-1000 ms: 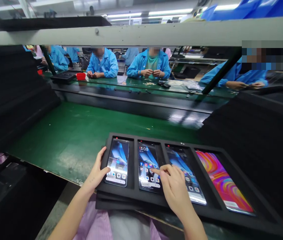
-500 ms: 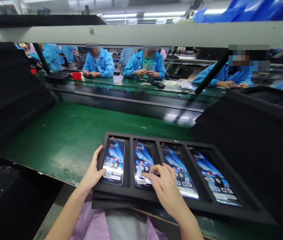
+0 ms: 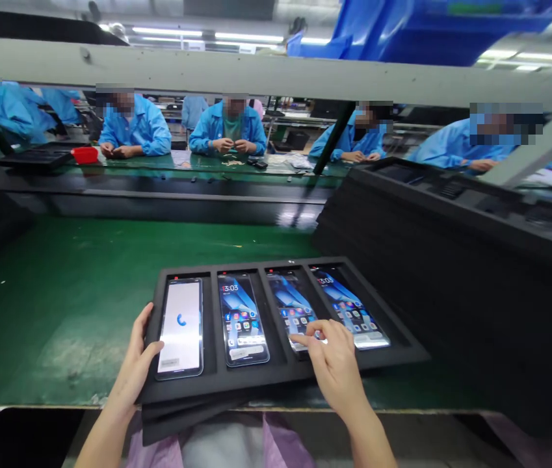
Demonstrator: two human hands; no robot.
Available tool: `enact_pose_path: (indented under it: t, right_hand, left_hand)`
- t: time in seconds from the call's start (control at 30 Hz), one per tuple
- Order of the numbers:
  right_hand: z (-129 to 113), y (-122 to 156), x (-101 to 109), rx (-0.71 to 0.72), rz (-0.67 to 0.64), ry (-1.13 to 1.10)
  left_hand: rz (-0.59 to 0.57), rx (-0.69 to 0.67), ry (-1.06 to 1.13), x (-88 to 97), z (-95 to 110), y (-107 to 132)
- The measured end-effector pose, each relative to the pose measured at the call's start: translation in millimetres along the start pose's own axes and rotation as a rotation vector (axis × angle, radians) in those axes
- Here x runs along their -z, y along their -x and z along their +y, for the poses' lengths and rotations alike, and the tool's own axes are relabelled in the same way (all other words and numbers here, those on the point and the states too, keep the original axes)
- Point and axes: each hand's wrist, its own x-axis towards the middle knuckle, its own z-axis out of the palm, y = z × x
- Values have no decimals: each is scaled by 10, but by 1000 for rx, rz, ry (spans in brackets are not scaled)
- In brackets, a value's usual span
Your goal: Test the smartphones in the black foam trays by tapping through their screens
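A black foam tray [image 3: 276, 380] lay flat in the lower centre of the frame, angled slightly, with four long slots side by side and a smartphone lying face up with its screen lit in each. The leftmost phone [image 3: 181, 327] showed a white screen with a small blue handset icon, while the second phone [image 3: 243, 318], third phone [image 3: 295, 312] and fourth phone [image 3: 348, 309] showed blue wallpaper with rows of app icons. The left hand [image 3: 134, 370] gripped the tray's left rim, thumb at the leftmost phone's edge, and a fingertip of the right hand [image 3: 337, 367] touched the third phone's lower screen.
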Motion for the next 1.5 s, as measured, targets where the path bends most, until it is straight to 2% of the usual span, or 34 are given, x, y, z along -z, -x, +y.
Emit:
enact_pose_path:
  t: [0.13, 0.23, 0.37, 0.47, 0.53, 0.6, 0.73, 0.83, 0.97, 1.07, 1.13, 1.2, 1.27, 1.4, 1.5]
  right_hand:
    - [-3, 32, 64, -45, -34, 88]
    - [78, 72, 137, -141, 97, 168]
    - [297, 184, 229, -358, 235, 354]
    - [408, 238, 249, -479, 191, 443]
    - [434, 244, 251, -513, 155, 464]
    - [436, 236, 258, -513, 185, 467]
    - [424, 222, 264, -464, 331, 464]
    - [383, 203, 213, -392, 314, 401]
    - [125, 110, 98, -189, 142, 193]
    - [-250, -9, 10, 47, -46, 38]
    - [-501, -88, -55, 143, -175, -38]
    - [-676, -147, -126, 153, -212, -63]
    - [-750, -180, -186, 140, -207, -65]
    - [-695, -198, -228, 148, -171, -78]
    - [-648, -207, -230, 147, -128, -67]
  left_hand:
    - [17, 55, -34, -26, 112, 50]
    - [18, 102, -52, -48, 208, 77]
    - [18, 165, -64, -62, 271, 72]
    - [24, 176, -54, -61, 254, 53]
    - [29, 165, -38, -59, 229, 47]
    - [33, 148, -21, -59, 209, 52]
    - [50, 141, 26, -65, 183, 70]
    - [42, 124, 58, -63, 148, 74]
    - [29, 89, 69, -49, 58, 84]
    - [31, 73, 71, -41, -17, 91]
    - [36, 66, 84, -40, -52, 93]
    - [42, 60, 103, -44, -63, 95]
    - [57, 55, 117, -55, -51, 105]
    - [51, 20, 91, -84, -22, 148]
    - [44, -8, 60, -94, -77, 182]
